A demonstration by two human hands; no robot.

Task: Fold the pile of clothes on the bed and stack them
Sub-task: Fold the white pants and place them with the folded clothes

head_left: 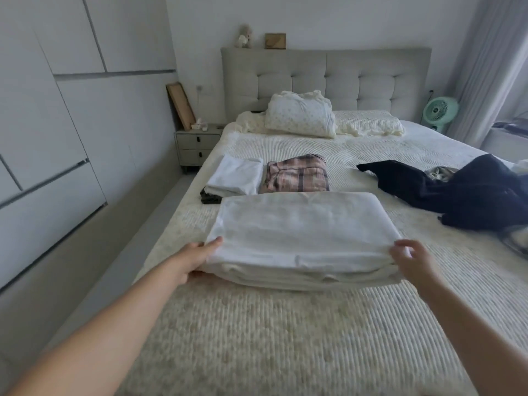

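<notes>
Head view: a large folded white sheet (303,238) lies on the bed (257,338), spanning between the two hands. The left hand (197,260) grips its near-left corner, thumb on top, fingers tucked beneath. The right hand (414,262) pinches the near-right corner. Beyond the fingers lie a folded white cloth (235,178) and plaid garment (297,175); dark unfolded clothes (468,192) lie far right.
</notes>
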